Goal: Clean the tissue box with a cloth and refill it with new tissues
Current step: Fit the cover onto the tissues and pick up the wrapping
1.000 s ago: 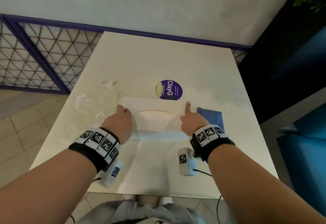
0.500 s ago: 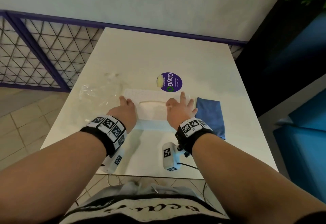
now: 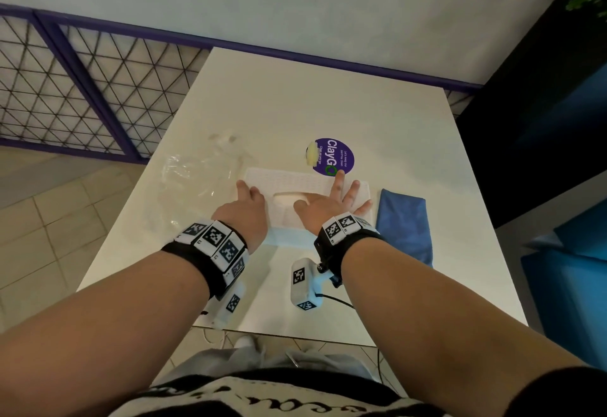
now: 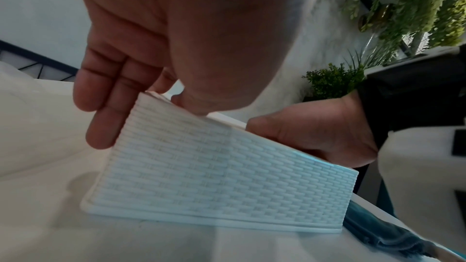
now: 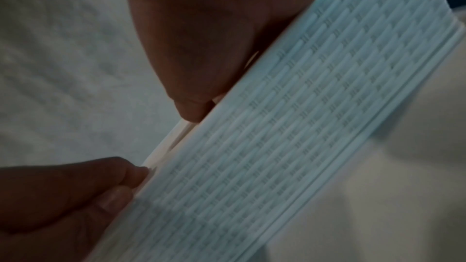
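A white, weave-textured tissue box [image 3: 289, 183] lies flat in the middle of the white table [image 3: 328, 95]. White tissue [image 3: 285, 200] shows in its oval top opening. My left hand [image 3: 248, 205] is at the box's left end. In the left wrist view its fingers [image 4: 100, 107] lie straight against that end of the box [image 4: 214, 166], thumb on the top edge. My right hand [image 3: 331, 201] lies flat on the box's top with fingers spread, palm over part of the opening. A folded blue cloth [image 3: 404, 223] lies just right of the box, untouched.
A crumpled clear plastic wrapper [image 3: 193, 183] lies left of the box. A purple round sticker [image 3: 335, 155] is on the table behind it. A purple-framed mesh railing [image 3: 82, 88] runs at the left, and blue seating [image 3: 571, 285] stands at the right.
My right hand has moved from the box's right end onto its top and spread flat. The left hand has stayed at the left end.
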Demonstrator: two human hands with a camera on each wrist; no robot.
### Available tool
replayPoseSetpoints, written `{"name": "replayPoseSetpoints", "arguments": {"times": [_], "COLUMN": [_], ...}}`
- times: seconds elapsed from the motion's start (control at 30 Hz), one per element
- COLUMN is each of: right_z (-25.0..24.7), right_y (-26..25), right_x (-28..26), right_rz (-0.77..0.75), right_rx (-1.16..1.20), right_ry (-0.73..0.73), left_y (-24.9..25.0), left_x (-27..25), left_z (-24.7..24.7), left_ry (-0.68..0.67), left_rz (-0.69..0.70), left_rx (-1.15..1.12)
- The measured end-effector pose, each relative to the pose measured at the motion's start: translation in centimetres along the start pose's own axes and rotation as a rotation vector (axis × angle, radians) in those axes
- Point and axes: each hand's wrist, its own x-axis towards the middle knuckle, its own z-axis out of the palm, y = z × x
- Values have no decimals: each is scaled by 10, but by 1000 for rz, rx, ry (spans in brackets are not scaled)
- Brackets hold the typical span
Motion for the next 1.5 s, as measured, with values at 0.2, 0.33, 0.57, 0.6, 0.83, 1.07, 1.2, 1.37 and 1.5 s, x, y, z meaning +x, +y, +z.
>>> {"name": "replayPoseSetpoints", "arguments": {"times": [0.2, 0.33, 0.57, 0.6, 0.83, 1.07, 1.2, 1.37, 1.5], "right_z": [-4, -1, 0, 0, -11, -37, -46, -55, -68], "right_y": [-4, -6, -7, -8, -8, -17, -9, -12, -5], "right_x": [3, 5, 11, 11, 8, 18, 17, 18, 15], "right_rz": [24, 36, 60, 71, 53, -80, -110, -114, -176], "right_rx": [87, 56, 124, 124, 220, 125, 253, 247, 215], "right_ry": [-2, -20, 1, 0, 1, 68, 65, 76, 74], "left_y": [1, 2, 0, 0, 4, 7, 4, 2, -4], "left_x": [-2, -3, -1, -1, 0, -1, 2, 2, 0], "left_z": [0, 0, 3, 3, 3, 5, 6, 6, 7], "left_ry": [5, 10, 13, 14, 10, 2, 8, 1, 16], "left_rz": [2, 0, 3, 1, -29, -29, -25, -5, 17], "left_rx": [16, 19, 33, 34, 38, 85, 16, -13, -52]}}
